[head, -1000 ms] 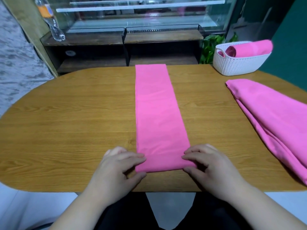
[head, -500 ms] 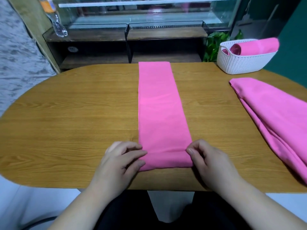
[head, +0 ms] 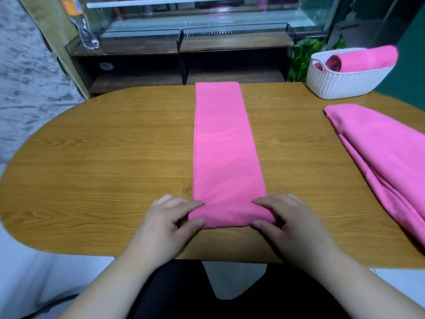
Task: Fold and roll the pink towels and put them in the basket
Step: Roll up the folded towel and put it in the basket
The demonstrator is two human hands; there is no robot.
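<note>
A pink towel (head: 224, 143), folded into a long narrow strip, runs down the middle of the wooden table (head: 103, 162) from its far edge to me. Its near end is turned over into a short, thick roll. My left hand (head: 167, 222) pinches the roll's left end between thumb and fingers. My right hand (head: 289, 222) pinches the right end the same way. A second pink towel (head: 386, 157) lies loosely folded at the right. The white woven basket (head: 345, 81) at the far right holds a rolled pink towel (head: 365, 58).
Behind the table stands a dark shelf unit (head: 184, 58) with glass tanks on top. A plastic bottle (head: 85, 31) leans at its left end, and green leaves (head: 303, 56) show beside the basket. Bare wood lies left of the strip.
Both hands have turned the strip's near end over and rolled it a little away from me, so a thick roll sits where the flat end was.
</note>
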